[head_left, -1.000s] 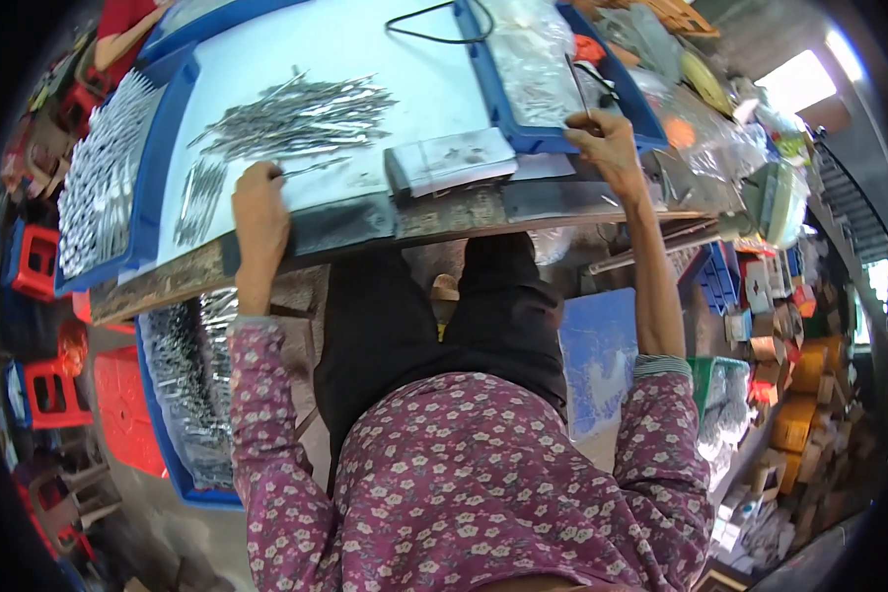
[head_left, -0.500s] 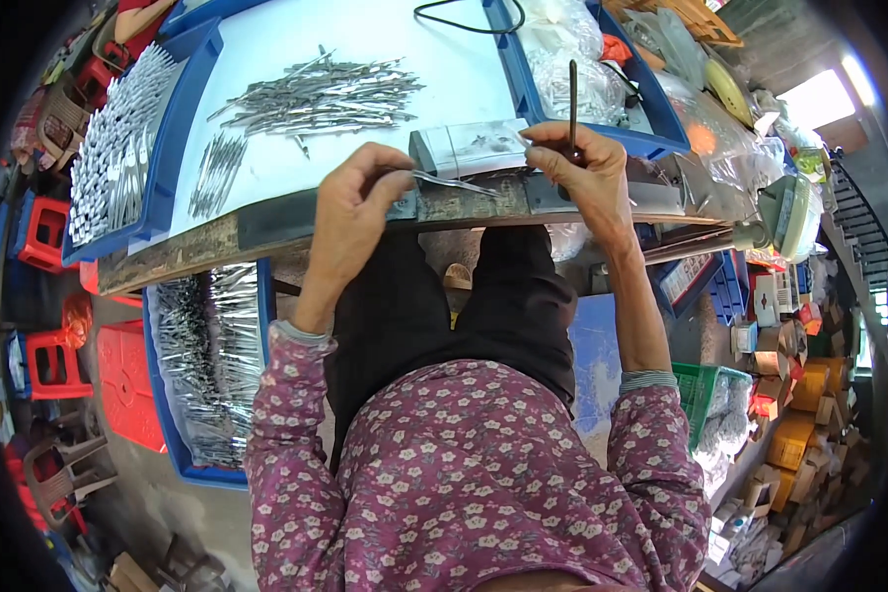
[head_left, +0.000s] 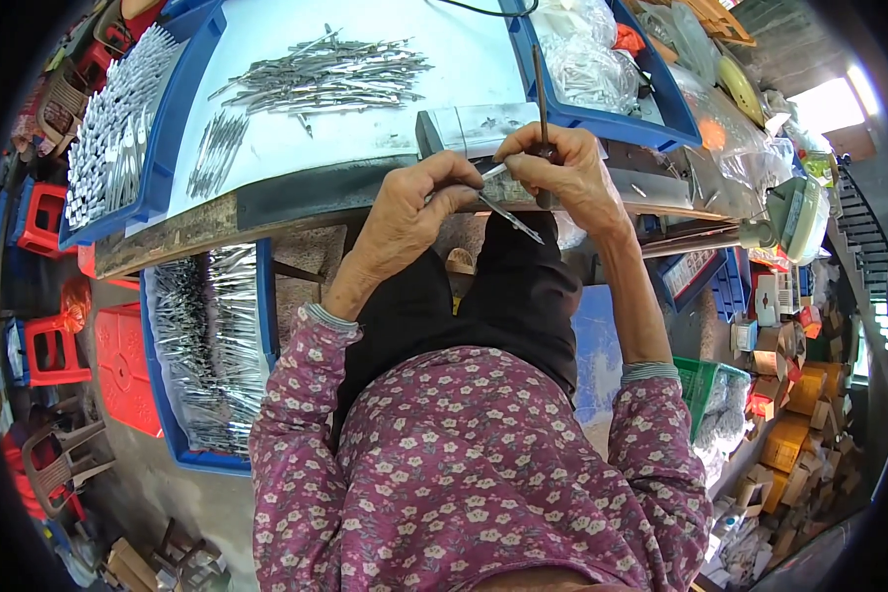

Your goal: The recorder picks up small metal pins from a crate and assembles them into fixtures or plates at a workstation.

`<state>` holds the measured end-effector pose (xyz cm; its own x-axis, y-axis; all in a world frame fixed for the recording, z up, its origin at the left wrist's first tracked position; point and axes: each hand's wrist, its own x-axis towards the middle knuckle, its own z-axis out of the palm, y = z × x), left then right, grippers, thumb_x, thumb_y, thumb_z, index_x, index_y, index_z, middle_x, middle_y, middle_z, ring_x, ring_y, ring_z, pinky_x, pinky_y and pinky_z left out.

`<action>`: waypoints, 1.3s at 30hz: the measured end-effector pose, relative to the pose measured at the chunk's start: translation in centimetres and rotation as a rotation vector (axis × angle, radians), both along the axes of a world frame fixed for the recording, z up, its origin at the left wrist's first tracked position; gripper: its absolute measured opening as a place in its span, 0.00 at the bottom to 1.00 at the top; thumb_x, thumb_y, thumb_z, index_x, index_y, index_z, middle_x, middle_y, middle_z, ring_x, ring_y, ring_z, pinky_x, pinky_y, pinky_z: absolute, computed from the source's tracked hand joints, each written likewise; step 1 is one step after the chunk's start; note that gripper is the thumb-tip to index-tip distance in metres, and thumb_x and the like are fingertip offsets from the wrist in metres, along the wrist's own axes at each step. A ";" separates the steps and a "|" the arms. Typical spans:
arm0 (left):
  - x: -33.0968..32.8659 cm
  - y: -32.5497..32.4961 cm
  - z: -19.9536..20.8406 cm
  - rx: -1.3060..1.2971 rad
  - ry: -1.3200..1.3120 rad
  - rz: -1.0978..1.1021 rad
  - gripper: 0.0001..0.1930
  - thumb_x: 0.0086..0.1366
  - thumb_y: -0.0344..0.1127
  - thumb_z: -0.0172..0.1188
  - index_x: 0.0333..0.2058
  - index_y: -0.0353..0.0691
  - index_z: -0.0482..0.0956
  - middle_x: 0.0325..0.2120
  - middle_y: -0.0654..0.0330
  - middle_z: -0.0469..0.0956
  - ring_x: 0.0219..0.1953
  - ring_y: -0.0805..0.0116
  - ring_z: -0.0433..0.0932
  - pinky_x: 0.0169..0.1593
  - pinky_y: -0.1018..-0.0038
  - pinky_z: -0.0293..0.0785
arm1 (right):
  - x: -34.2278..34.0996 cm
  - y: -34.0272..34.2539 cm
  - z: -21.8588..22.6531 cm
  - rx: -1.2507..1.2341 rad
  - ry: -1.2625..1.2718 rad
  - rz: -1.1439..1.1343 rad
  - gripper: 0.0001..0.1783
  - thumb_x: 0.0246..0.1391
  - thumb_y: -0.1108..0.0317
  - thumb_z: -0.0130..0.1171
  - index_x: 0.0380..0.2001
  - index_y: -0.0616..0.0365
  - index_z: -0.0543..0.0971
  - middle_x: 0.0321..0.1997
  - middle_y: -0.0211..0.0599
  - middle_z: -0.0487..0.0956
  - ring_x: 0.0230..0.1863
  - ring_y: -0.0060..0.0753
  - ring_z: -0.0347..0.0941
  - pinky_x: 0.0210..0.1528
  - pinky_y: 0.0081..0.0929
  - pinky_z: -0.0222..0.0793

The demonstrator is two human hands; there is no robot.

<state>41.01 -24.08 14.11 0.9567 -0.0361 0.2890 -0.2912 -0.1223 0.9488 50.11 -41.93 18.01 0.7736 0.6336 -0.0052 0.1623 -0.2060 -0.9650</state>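
Note:
Over the near edge of the workbench, my hands are close together. My left hand [head_left: 414,212] pinches a slim, tweezer-like metal piece [head_left: 511,219], whose pointed arms slant down to the right past the fingertips. Between finger and thumb of my right hand [head_left: 562,178] is a small white sleeve [head_left: 493,172], right by the left fingertips; whether it touches the metal piece is hidden. A thin dark rod [head_left: 540,94] also stands up from my right hand, its lower end among the fingers. Behind the hands lies a flat grey block [head_left: 430,133] with a clear-looking top.
A pile of slim metal pieces [head_left: 331,77] and a smaller bundle [head_left: 219,153] lie on white sheeting. Left stands a blue tray [head_left: 173,148] of white-tipped pieces; right, a blue tray [head_left: 612,123] with plastic bags. Another blue tray [head_left: 266,326] of metal pieces sits below the bench.
My left hand has moved right and turned the metal piece so its arms point down to the right. My right hand has shifted slightly left, bringing the white sleeve against or near the left fingertips.

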 end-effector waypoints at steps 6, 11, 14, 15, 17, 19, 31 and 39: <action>0.0 -0.9 -0.2 -0.159 0.037 0.003 0.04 0.58 0.24 0.53 0.32 0.32 0.73 0.25 0.62 0.76 0.30 0.77 0.75 0.35 0.82 0.71 | -0.3 0.7 -0.9 0.174 0.150 0.059 0.09 0.45 0.68 0.61 0.30 0.62 0.78 0.17 0.21 0.69 0.19 0.09 0.61 0.20 0.09 0.54; 0.0 -1.1 0.1 -0.212 0.043 -0.010 0.04 0.60 0.24 0.52 0.33 0.32 0.73 0.26 0.63 0.76 0.31 0.79 0.75 0.35 0.83 0.71 | -0.2 0.9 -1.8 0.230 0.154 0.067 0.09 0.44 0.68 0.64 0.28 0.61 0.77 0.17 0.20 0.68 0.20 0.09 0.61 0.21 0.09 0.54; 0.0 -0.5 -0.1 -0.141 0.086 0.050 0.04 0.60 0.25 0.52 0.34 0.32 0.73 0.27 0.63 0.77 0.31 0.79 0.75 0.35 0.83 0.72 | -0.1 0.7 -1.6 0.207 0.044 0.052 0.09 0.44 0.69 0.64 0.27 0.61 0.76 0.18 0.20 0.68 0.20 0.09 0.60 0.21 0.10 0.54; 0.0 -0.3 0.0 -0.141 0.089 0.051 0.04 0.60 0.25 0.52 0.34 0.32 0.73 0.27 0.63 0.77 0.31 0.79 0.75 0.35 0.83 0.72 | -0.2 0.6 -1.3 0.195 -0.034 0.032 0.09 0.44 0.69 0.64 0.27 0.61 0.76 0.18 0.19 0.68 0.20 0.09 0.59 0.21 0.11 0.54; 0.1 0.0 0.0 -0.177 0.092 0.083 0.04 0.60 0.25 0.52 0.34 0.33 0.73 0.27 0.63 0.76 0.31 0.80 0.75 0.34 0.84 0.71 | -0.6 0.4 -0.7 0.042 -0.209 0.026 0.09 0.46 0.69 0.63 0.29 0.63 0.75 0.19 0.19 0.68 0.21 0.10 0.57 0.21 0.13 0.54; 0.2 0.4 -0.2 -0.197 0.081 0.086 0.05 0.61 0.26 0.52 0.35 0.33 0.73 0.27 0.63 0.77 0.31 0.80 0.75 0.35 0.84 0.71 | -1.2 0.3 -0.4 -0.050 -0.356 0.054 0.10 0.45 0.72 0.62 0.32 0.63 0.75 0.20 0.27 0.70 0.21 0.16 0.62 0.22 0.17 0.58; 1.6 0.3 -0.5 -0.257 0.133 0.076 0.06 0.60 0.27 0.53 0.36 0.34 0.73 0.27 0.63 0.77 0.31 0.80 0.75 0.35 0.84 0.71 | -1.0 0.3 -0.9 -0.087 -1.010 0.114 0.19 0.29 0.79 0.61 0.31 0.55 0.73 0.22 0.32 0.69 0.26 0.36 0.70 0.26 0.29 0.65; 2.6 0.1 -1.3 -0.351 0.149 0.086 0.06 0.60 0.27 0.54 0.35 0.32 0.74 0.27 0.61 0.77 0.29 0.79 0.76 0.33 0.85 0.72 | -0.1 -0.1 -0.8 -0.215 -1.101 0.168 0.18 0.31 0.78 0.58 0.33 0.55 0.73 0.26 0.32 0.69 0.28 0.36 0.69 0.28 0.30 0.66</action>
